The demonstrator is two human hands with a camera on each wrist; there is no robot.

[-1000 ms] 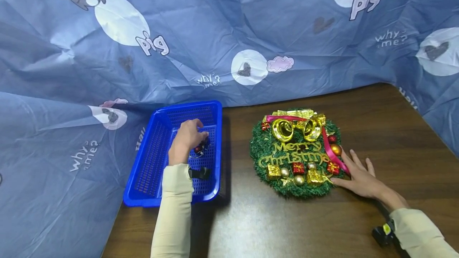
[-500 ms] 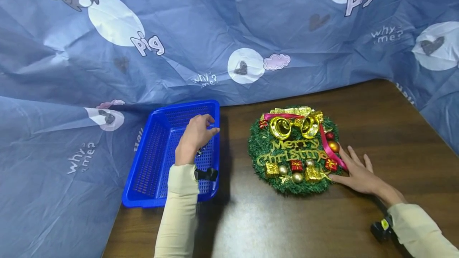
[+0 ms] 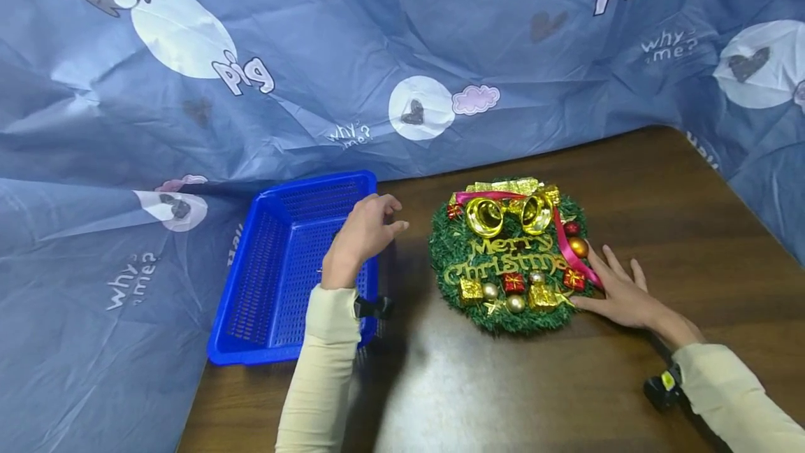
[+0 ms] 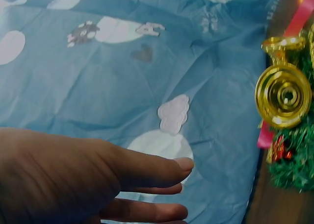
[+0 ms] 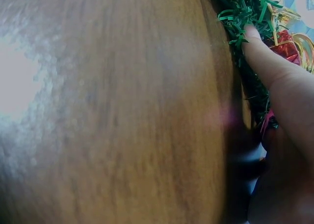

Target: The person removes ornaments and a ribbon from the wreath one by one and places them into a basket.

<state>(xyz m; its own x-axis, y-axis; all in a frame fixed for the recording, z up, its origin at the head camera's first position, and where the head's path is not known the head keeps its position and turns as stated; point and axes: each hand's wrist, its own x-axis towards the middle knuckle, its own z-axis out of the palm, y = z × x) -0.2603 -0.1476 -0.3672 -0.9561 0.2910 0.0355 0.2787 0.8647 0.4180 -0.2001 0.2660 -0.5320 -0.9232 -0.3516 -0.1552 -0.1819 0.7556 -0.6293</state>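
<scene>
My left hand (image 3: 365,233) hovers over the right rim of a blue plastic basket (image 3: 220,320), fingers loosely bent. The left wrist view shows its thumb (image 4: 152,170) reaching past the fingers, with nothing seen between them. My right hand (image 3: 622,296), fingers spread, rests against the right side of a green Christmas wreath (image 3: 449,257). Its thumb (image 5: 267,62) touches the green tinsel in the right wrist view. Gold bells (image 3: 484,217), a pink ribbon, small gift boxes, baubles and "Merry Christmas" lettering decorate the wreath. Small dark bits beside my left hand in the basket are mostly hidden.
Both the basket and the wreath stand on a brown wooden table (image 3: 453,383). A blue printed cloth (image 3: 314,54) hangs behind the table and along its left side. A strip of table separates basket and wreath.
My left hand has risen out of the basket and moved right, over its rim. The small bauble piece seen in the basket earlier is now mostly hidden. My right hand stays at the wreath.
</scene>
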